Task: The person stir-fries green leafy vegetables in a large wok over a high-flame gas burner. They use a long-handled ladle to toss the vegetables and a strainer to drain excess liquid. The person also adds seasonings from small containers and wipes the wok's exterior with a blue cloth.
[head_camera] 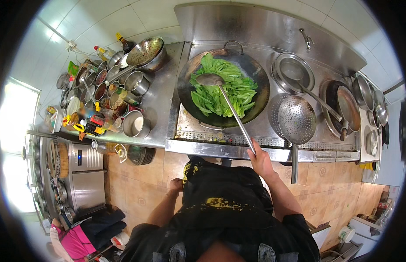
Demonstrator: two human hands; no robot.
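Leafy greens [222,95] fill the middle of a large dark wok [262,98] set on the steel stove. My right hand [262,159] is closed around the long metal handle of a ladle [210,79], whose bowl rests on the upper left of the greens. Down at my left side, by the apron, hangs my left hand [176,185]; its fingers are curled and partly turned away, so whether it holds anything does not show. Right of the wok lies a perforated metal skimmer [297,119], its handle jutting over the stove's front edge.
Seasoning bowls, bottles and a steel pot [136,124] crowd the left counter, with a colander [145,51] behind. To the right are a steel basin [278,70] with a ladle and stacked pans [350,108]. A faucet [307,40] is on the backsplash. A person in pink [75,242] is at lower left.
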